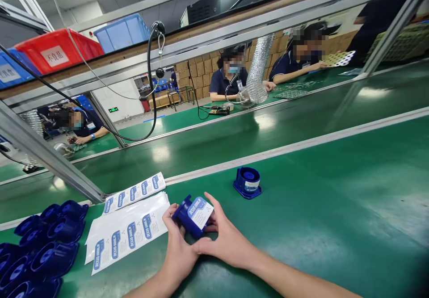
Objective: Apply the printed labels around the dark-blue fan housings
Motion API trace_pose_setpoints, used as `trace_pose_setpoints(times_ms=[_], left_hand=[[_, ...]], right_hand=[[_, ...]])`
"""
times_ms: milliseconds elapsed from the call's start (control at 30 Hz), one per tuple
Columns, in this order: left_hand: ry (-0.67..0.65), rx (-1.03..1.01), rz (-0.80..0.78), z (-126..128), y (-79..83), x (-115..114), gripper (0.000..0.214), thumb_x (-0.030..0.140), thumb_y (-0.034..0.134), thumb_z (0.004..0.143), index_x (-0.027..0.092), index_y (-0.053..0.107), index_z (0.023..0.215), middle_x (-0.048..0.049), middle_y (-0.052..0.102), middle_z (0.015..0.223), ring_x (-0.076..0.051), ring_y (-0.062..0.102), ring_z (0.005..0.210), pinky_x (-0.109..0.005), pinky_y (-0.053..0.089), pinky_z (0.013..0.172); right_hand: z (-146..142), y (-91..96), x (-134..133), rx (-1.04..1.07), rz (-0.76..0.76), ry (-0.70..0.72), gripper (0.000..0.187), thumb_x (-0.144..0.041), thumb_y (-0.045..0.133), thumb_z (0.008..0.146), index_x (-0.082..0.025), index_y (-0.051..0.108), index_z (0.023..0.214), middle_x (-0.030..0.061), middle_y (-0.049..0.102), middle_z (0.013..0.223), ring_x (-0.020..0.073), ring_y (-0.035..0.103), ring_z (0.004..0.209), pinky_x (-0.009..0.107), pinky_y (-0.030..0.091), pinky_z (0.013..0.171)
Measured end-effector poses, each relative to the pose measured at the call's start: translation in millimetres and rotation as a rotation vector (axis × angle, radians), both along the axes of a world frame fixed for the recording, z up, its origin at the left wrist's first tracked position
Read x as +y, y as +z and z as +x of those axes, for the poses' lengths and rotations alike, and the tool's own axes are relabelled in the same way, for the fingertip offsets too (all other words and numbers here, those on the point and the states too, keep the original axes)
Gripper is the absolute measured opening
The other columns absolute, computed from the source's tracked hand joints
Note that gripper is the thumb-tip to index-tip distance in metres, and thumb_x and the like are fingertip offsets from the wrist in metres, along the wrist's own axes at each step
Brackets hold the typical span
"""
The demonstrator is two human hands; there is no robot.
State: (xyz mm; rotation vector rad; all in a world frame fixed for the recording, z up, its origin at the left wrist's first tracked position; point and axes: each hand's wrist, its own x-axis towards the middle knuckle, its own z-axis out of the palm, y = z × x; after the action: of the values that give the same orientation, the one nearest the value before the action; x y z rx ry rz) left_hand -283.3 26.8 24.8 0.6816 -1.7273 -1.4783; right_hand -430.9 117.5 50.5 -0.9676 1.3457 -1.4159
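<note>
Both of my hands hold one blue plastic housing (186,217) just above the green bench, near the front middle. A white-and-blue label (200,212) lies on its upper face. My left hand (177,251) grips the housing from the left and below. My right hand (225,240) closes on its right side, with fingers against the label's edge. Sheets of the same labels (129,231) lie flat just left of my hands. A second blue housing (247,182) with a label on it stands apart, farther back and to the right.
A heap of several unlabelled blue housings (43,249) fills the front left corner. A slanted aluminium post (50,159) rises at the left. A green conveyor belt (268,132) runs across behind the bench. People in dark shirts (224,81) work on its far side. Red (56,50) and blue bins sit overhead.
</note>
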Motion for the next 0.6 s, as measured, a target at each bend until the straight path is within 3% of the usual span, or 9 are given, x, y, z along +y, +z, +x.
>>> trace_pose_setpoints(times_ms=[100, 233, 333, 433, 600], left_hand=[[-0.146, 0.009, -0.015, 2.9, 0.8, -1.1, 0.084, 0.047, 0.091, 0.078, 0.030, 0.026, 0.128, -0.0170, 0.020, 0.158, -0.037, 0.045, 0.146, -0.063, 0.043, 0.122], [-0.192, -0.067, -0.079, 9.6, 4.3, -11.3, 0.074, 0.036, 0.087, 0.080, 0.030, 0.028, 0.124, -0.0138, 0.027, 0.159, -0.035, 0.034, 0.153, -0.062, 0.033, 0.127], [-0.180, -0.133, -0.120, 12.7, 5.6, -20.9, 0.078, 0.036, 0.083, 0.084, 0.030, 0.026, 0.136, -0.0145, 0.040, 0.153, -0.034, 0.042, 0.147, -0.063, 0.033, 0.124], [-0.181, -0.225, -0.173, 14.6, 5.4, -27.2, 0.080, 0.039, 0.083, 0.082, 0.029, 0.032, 0.143, -0.0131, 0.051, 0.143, -0.035, 0.054, 0.135, -0.063, 0.039, 0.118], [-0.162, -0.304, -0.282, 19.5, 7.8, -30.8, 0.082, 0.039, 0.085, 0.080, 0.028, 0.037, 0.146, -0.0129, 0.052, 0.144, -0.037, 0.054, 0.135, -0.062, 0.040, 0.117]], right_hand=[[-9.0, 0.6, -0.1, 0.186, -0.007, -0.069, 0.117, -0.020, 0.081, 0.072, -0.030, 0.012, 0.165, 0.0102, 0.066, 0.135, 0.0288, 0.069, 0.113, 0.049, 0.053, 0.104], [-33.9, -5.9, -3.1, 0.340, -0.112, -0.036, 0.121, -0.016, 0.076, 0.073, -0.030, 0.003, 0.168, 0.0112, 0.065, 0.140, 0.0296, 0.066, 0.121, 0.051, 0.048, 0.110], [-44.2, -9.7, -4.1, 0.404, -0.177, 0.103, 0.122, -0.018, 0.078, 0.074, -0.029, 0.002, 0.169, 0.0118, 0.064, 0.143, 0.0304, 0.063, 0.128, 0.050, 0.045, 0.114], [-46.7, -8.7, -3.3, 0.450, -0.136, 0.214, 0.113, -0.027, 0.084, 0.077, -0.027, 0.018, 0.169, 0.0121, 0.060, 0.149, 0.0323, 0.058, 0.135, 0.050, 0.042, 0.118], [-49.5, -4.5, -0.7, 0.550, -0.032, 0.226, 0.095, -0.040, 0.094, 0.071, -0.026, 0.052, 0.154, 0.0111, 0.054, 0.156, 0.0375, 0.050, 0.141, 0.052, 0.040, 0.120]])
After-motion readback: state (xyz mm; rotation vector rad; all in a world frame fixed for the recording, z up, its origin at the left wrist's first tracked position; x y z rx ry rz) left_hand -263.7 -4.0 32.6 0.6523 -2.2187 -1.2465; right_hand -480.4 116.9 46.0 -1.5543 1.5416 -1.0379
